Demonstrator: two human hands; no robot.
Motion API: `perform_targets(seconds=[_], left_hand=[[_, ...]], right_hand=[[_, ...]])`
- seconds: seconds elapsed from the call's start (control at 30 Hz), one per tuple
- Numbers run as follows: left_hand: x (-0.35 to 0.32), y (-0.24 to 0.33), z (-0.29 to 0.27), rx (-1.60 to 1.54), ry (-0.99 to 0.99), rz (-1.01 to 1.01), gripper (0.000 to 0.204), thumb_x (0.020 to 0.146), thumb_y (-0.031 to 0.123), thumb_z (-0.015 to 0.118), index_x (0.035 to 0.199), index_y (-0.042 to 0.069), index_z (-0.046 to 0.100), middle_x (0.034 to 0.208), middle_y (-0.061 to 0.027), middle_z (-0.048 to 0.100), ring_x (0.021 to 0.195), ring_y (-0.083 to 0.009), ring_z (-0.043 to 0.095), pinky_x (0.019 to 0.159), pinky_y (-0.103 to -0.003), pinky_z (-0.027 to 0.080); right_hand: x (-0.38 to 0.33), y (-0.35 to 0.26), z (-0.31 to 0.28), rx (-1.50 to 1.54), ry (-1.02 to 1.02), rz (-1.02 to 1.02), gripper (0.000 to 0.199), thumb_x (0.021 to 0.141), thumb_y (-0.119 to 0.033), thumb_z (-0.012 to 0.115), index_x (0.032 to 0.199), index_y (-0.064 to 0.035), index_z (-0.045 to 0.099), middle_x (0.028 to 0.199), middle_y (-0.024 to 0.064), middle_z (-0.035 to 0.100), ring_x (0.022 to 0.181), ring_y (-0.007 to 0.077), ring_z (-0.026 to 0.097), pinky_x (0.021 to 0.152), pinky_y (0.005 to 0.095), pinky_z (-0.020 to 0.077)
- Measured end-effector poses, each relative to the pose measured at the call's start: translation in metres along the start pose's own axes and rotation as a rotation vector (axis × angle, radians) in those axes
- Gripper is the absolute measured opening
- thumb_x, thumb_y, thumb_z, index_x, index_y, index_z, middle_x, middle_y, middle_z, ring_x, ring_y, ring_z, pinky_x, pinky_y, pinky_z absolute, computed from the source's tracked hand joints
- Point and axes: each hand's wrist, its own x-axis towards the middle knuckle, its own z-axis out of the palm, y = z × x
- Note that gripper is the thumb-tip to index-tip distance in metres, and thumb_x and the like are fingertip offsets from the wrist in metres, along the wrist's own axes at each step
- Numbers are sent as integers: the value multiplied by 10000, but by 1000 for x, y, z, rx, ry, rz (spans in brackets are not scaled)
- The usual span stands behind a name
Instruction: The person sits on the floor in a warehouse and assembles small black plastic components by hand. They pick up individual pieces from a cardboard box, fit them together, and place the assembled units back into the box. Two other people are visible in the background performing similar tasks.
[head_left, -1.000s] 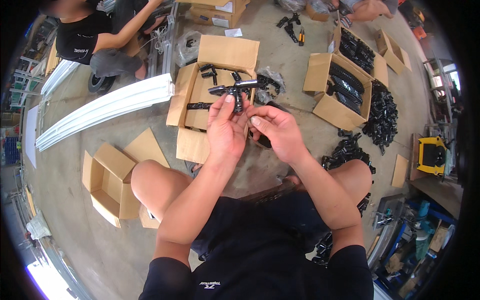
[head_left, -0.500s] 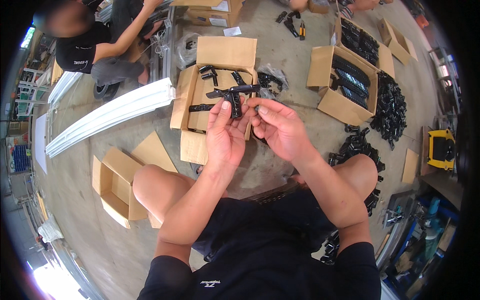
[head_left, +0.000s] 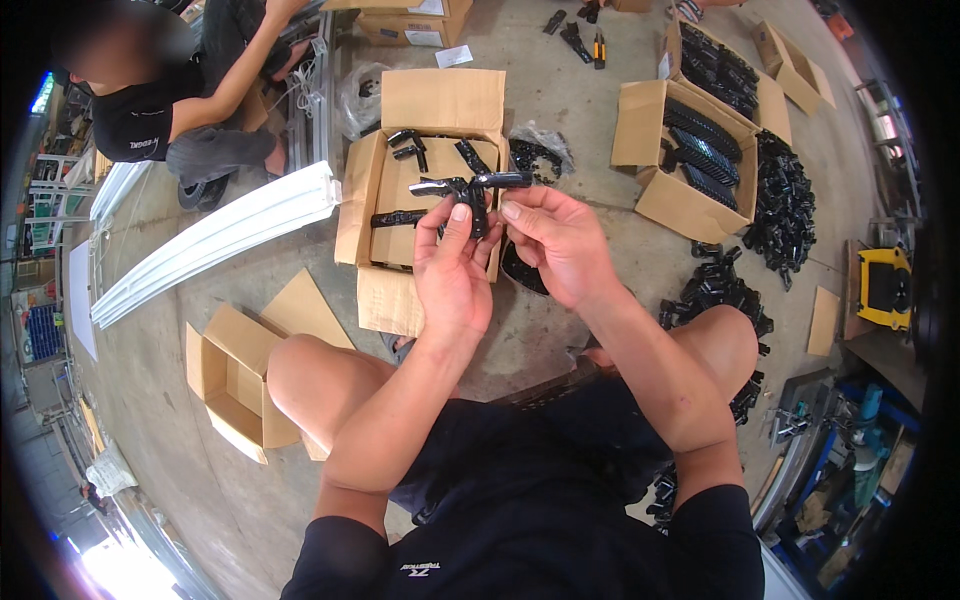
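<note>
I sit on the concrete floor with both hands raised in front of me. My left hand [head_left: 455, 270] grips a black plastic bracket part [head_left: 470, 188] from below, thumb on its middle. My right hand [head_left: 552, 240] pinches the right end of the same part with fingertips. The part is held just above an open cardboard box [head_left: 385, 190] that has a few similar black parts lying in it.
Another person sits at the upper left beside long white rails [head_left: 215, 235]. An empty open box [head_left: 235, 375] lies by my left knee. Boxes of black parts [head_left: 700, 150] and a loose pile of black parts [head_left: 780, 205] lie to the right. A yellow tool case [head_left: 885, 285] is far right.
Both hands stay on the black part; they have shifted it slightly and my right fingers have closed onto its right end.
</note>
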Motion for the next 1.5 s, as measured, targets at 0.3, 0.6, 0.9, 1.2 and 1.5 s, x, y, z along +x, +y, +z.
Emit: perform_targets(seconds=[0.3,0.6,0.9,1.2,1.5], left_hand=[[0,-7,2,46,17,41,214,989,115,687,1182,90,597,1073,-83,717,942,-164,679,817,-318,540],[-5,-10,9,100,-10,77,196,985,73,678,1165,61,603,1054,-74,716,889,-136,667,796,-296,544],[-5,-6,3,155,-52,89,180,987,124,691,1153,108,622,1113,-42,706,991,-148,652,843,-348,534],[-10,-3,10,75,-46,112,227,958,33,707,1167,28,617,1059,-85,731,898,-124,679,798,-276,541],[-10,-4,9,107,-34,116,207,956,30,711,1148,27,634,1057,-81,729,906,-117,679,786,-270,538]], right_hand=[[4,7,5,32,24,-48,161,940,-46,721,1091,8,723,858,41,715,609,46,529,500,203,377],[1,7,5,90,64,-77,142,950,-21,700,1083,30,696,962,90,732,770,151,686,650,320,593],[-5,16,7,-122,135,-157,200,959,-14,697,1152,41,697,1028,61,736,835,76,638,703,232,530],[-9,19,13,-45,141,-234,147,982,-51,691,1106,25,712,961,29,729,821,56,617,701,201,496],[-12,17,14,-255,183,-283,164,989,-80,691,1115,24,706,980,40,729,845,69,635,734,225,533]])
